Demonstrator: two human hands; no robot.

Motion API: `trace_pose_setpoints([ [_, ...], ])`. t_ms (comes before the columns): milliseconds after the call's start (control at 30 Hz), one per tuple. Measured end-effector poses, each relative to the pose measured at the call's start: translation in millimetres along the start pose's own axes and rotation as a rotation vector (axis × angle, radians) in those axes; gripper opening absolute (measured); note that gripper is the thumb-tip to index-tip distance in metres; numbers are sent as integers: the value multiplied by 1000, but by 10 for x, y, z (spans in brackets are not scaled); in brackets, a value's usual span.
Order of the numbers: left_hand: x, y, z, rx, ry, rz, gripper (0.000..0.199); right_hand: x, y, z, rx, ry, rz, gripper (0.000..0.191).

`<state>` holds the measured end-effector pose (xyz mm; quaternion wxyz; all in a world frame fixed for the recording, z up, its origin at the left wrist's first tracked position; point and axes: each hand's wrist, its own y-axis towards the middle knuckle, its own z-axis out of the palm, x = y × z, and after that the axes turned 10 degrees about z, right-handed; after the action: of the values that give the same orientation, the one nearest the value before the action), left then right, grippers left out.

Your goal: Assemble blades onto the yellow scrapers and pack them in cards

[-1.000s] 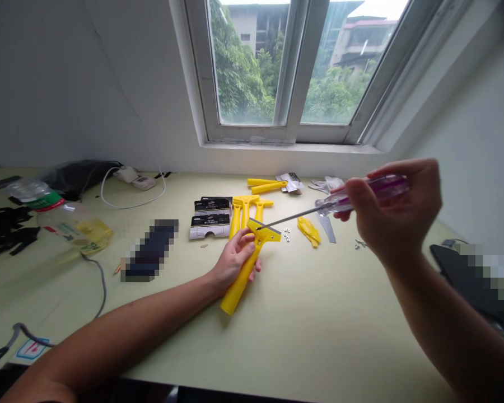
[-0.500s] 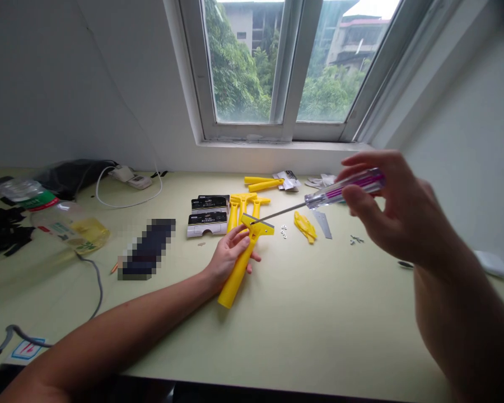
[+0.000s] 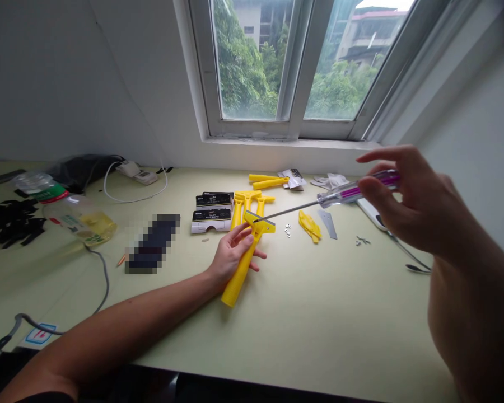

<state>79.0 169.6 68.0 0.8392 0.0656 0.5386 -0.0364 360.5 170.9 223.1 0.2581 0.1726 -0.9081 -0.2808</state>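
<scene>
My left hand (image 3: 232, 256) is closed around a yellow scraper (image 3: 240, 275) near its head, the handle slanting down toward me. A grey metal blade lies across the scraper's head. In my right hand (image 3: 411, 196) is a screwdriver (image 3: 348, 193) with a clear and purple handle; its long shaft reaches left and its tip meets the scraper's head at a screw spot. Behind the head lie more yellow scrapers (image 3: 247, 197). To the right are small nuts (image 3: 288, 230), yellow plastic pieces (image 3: 309, 226), a loose blade (image 3: 327, 224) and small screws (image 3: 363, 240).
Black and white boxes (image 3: 212, 218) stand left of the scrapers. Further left are a pixelated dark object (image 3: 153, 246), a plastic bottle (image 3: 78, 215) and black scraps (image 3: 12, 221). Yellow handles (image 3: 269, 181) and a white glove (image 3: 330, 181) lie near the window. A cable (image 3: 105, 274) crosses the left side.
The view has shifted slightly, so everything sits a little to the right. The screwdriver tip stays on the scraper's head, and both hands keep their holds.
</scene>
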Motion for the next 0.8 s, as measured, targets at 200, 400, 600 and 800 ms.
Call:
trace_pose_setpoints([
  [200,-10,-2,12,4,21,-6,58,48,-21,-22,-26,-23,-8,42],
  [400,1,3,7,7,21,-9,58,81,-26,-37,76,5,-106,48],
  [600,8,0,-3,9,20,-5,57,40,-13,-45,118,13,-97,56],
  [800,9,0,-5,33,20,-5,56,76,-40,-93,-22,-134,-133,44],
])
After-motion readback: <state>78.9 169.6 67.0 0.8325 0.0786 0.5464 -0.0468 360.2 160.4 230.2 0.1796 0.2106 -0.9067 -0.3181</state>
